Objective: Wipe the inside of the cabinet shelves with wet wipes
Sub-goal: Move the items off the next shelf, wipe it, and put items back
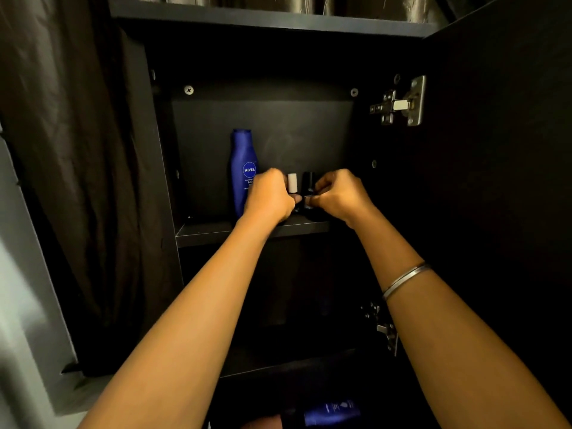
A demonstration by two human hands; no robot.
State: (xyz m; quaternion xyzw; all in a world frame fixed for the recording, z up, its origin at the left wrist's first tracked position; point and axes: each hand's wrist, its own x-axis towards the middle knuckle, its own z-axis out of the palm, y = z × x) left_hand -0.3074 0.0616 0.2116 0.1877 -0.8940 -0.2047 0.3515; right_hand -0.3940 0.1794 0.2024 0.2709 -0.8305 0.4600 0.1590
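The dark cabinet (pixel 309 125) stands open before me, its door (pixel 495 181) swung to the right. On its middle shelf (pixel 210 229), toward the left end, a tall blue lotion bottle (pixel 243 168) stands upright. My left hand (pixel 270 196) curls around a small white-capped bottle (pixel 292 182) near the front edge; my right hand (pixel 340 195) pinches a small black bottle (pixel 309 193) beside it. I see no wipes.

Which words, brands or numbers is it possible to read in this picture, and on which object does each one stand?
"NIVEA": in the round logo on the tall blue bottle on the shelf.
"Bo...": under that logo; the left hand cuts off the rest, and the smaller lines there are too blurred to read.
White print on the blue bottle at the bottom edge: too small to read.
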